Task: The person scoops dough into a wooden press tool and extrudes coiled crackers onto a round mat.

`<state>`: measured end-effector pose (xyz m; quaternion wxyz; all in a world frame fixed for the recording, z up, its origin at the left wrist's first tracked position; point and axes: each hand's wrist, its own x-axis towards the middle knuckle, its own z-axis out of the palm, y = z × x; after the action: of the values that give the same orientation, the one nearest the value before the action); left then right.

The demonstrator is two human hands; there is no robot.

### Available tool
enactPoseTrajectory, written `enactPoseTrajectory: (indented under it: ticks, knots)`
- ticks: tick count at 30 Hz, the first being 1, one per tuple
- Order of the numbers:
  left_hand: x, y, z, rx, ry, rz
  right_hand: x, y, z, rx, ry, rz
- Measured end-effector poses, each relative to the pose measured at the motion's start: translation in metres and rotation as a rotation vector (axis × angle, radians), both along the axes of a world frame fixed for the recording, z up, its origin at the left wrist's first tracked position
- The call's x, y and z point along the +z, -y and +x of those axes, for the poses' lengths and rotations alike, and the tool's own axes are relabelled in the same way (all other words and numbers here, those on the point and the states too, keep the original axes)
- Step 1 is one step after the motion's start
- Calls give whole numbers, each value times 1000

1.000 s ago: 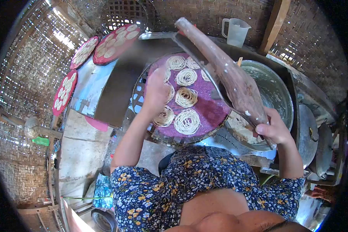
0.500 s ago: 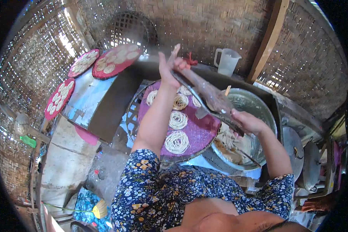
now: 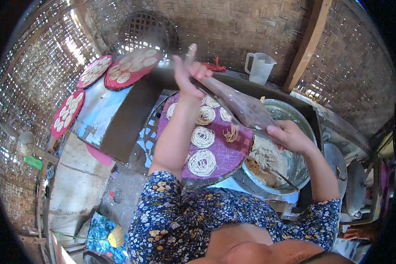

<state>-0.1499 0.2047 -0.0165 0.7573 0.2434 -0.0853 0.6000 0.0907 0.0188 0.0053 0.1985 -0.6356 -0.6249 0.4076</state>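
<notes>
A wooden noodle press (image 3: pixel 246 105) slants across the middle of the view, held over the tray. My left hand (image 3: pixel 190 77) grips its upper left end, with one finger pointing up. Around the lower right end my right hand (image 3: pixel 290 137) is closed. Below the press, a small bunch of dough strands (image 3: pixel 231 133) hangs over the round purple-covered tray (image 3: pixel 226 160). Coils of pale noodle strands (image 3: pixel 202 163) lie on the left part of that tray; my left forearm hides some of it.
Right of the tray stands a large metal basin (image 3: pixel 301 171) with dough (image 3: pixel 266 154) and a stick in it. A plastic jug (image 3: pixel 260 69) is at the back by the woven wall. Several red trays (image 3: pixel 68 113) of noodle rounds rest at left. Round lids (image 3: pixel 354 187) lean at right.
The press has turned a little in my hands, and its underside has lifted slightly. Dough strands now show hanging beneath it. My left hand has shifted slightly left.
</notes>
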Motion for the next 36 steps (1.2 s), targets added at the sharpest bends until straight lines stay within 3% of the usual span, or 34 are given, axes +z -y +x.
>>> enactPoseTrajectory:
  ticks: [6, 14, 26, 31, 32, 35, 36]
  knots:
    - [14, 16, -15, -68, -20, 87, -1, 18, -6, 21, -148, -32]
    - [24, 13, -12, -114, 70, 165, 27, 20, -8, 36, 220, 348]
    - [25, 44, -18, -70, -33, 73, 10, 37, -9, 44, 96, 274]
    - [13, 36, 5, -189, 8, 69, 4, 48, 3, -17, 180, 251]
    - [12, 32, 8, -289, 51, 165, 2, 48, 7, -10, 184, 249]
    - [11, 34, 26, -374, 45, 65, -8, 50, 14, -22, 155, 223]
    - [5, 38, 34, -286, -150, 33, -11, 50, 15, -43, 122, 203]
